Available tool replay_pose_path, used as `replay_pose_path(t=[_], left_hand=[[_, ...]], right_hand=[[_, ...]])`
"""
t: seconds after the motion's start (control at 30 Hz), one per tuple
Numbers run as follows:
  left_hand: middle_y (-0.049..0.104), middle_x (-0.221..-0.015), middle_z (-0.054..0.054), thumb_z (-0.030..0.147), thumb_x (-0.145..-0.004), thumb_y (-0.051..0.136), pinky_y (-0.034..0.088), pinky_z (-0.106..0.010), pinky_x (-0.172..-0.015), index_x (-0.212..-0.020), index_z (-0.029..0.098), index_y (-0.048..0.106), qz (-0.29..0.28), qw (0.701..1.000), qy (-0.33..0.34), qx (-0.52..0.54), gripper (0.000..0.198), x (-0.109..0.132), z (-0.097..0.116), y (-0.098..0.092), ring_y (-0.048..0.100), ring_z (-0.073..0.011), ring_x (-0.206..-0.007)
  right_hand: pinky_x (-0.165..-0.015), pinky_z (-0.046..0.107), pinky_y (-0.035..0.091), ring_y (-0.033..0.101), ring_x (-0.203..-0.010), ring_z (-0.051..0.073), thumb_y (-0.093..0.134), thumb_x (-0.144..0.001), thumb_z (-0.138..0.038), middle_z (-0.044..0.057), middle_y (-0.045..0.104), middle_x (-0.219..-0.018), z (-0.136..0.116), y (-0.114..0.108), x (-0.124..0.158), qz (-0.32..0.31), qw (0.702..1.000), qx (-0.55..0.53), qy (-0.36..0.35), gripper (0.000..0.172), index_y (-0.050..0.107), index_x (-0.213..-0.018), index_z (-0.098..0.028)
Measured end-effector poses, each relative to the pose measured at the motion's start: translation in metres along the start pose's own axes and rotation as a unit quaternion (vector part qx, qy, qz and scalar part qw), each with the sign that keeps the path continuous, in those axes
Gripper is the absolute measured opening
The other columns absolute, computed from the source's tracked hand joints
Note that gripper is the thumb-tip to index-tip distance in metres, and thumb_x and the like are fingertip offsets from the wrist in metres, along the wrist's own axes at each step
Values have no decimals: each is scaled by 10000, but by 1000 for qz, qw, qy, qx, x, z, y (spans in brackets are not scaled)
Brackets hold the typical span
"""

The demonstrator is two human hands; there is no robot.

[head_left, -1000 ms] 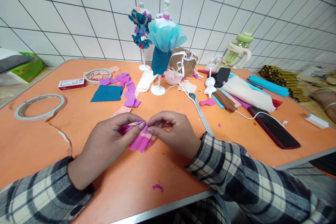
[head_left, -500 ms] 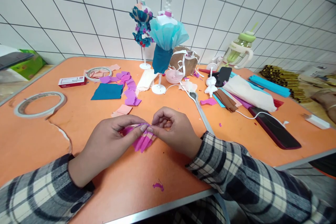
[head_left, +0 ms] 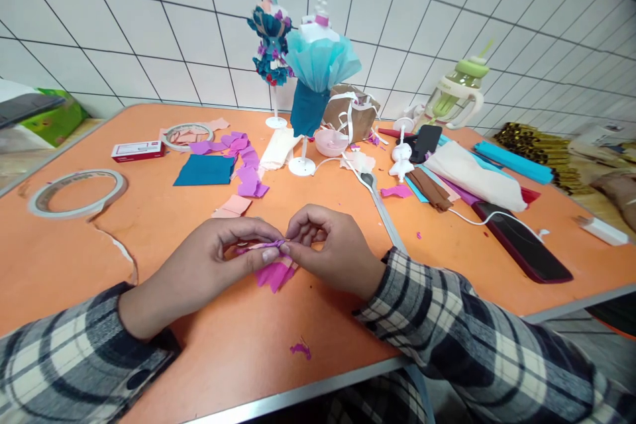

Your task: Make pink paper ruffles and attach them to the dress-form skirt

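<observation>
A gathered piece of magenta paper with a paler strip along it hangs from my fingertips above the orange table. My left hand pinches its upper edge from the left, thumb in front and fingers behind. From the right, my right hand grips the same edge between thumb and forefinger, its other fingers curled. The two thumb tips nearly meet. Peach paper squares lie just beyond my left hand. A small magenta scrap rests near the front edge.
Two dressed mini mannequins stand at the back. Tape rolls, a teal sheet and purple pieces lie left. Right are a phone, folded papers and a bottle.
My left fingers have slid a little further over the paper's top edge, covering more of its left part. The view has shifted slightly. My right hand keeps its pinch.
</observation>
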State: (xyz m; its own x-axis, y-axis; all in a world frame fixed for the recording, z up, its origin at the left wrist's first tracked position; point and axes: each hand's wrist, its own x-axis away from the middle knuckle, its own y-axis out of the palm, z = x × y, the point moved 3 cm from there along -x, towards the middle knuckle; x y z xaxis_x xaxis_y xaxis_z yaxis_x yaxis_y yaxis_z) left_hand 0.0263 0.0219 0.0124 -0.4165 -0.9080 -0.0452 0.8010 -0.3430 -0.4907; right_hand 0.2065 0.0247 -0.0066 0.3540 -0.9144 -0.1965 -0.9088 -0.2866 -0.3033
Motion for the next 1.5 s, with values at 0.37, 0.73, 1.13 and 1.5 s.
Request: replay_pose_path(t=[0.37,0.73,1.13,1.5], left_hand=[[806,-842,-40,468,-805,729,613,-293,-717,-889,240,801,-13,998,-43,50,253,-5,-15,1,748,-209,-761],[699,-801,8,449,-797,781,484,-201,-578,-1110,212,687,-31,990,-72,113,403,-4,-17,0,586,-115,-623],[729,-1056,-56,400,-769,778,585,-290,-712,-1270,211,603,1,996,-60,69,563,-6,-17,2,698,-207,-844],[805,-850,-17,471,-794,750,601,-295,-772,-895,228,762,-22,995,-73,61,263,-9,-22,-5,750,-229,-839]], right_hand=[[-606,225,468,572,-650,107,779,-778,-315,-12,642,-734,2,-2,-5,-25,993,-98,61,192,678,-852,-169],[-593,222,444,545,-650,107,730,-794,-334,-6,634,-747,0,-7,-6,-9,992,-106,66,205,688,-898,-162],[-547,221,449,563,-568,100,735,-784,-265,-16,647,-646,2,-5,-9,12,988,-111,111,130,670,-754,-156],[-562,228,441,541,-585,104,742,-783,-304,-15,625,-642,12,-17,-15,85,983,-126,99,169,652,-737,-169]])
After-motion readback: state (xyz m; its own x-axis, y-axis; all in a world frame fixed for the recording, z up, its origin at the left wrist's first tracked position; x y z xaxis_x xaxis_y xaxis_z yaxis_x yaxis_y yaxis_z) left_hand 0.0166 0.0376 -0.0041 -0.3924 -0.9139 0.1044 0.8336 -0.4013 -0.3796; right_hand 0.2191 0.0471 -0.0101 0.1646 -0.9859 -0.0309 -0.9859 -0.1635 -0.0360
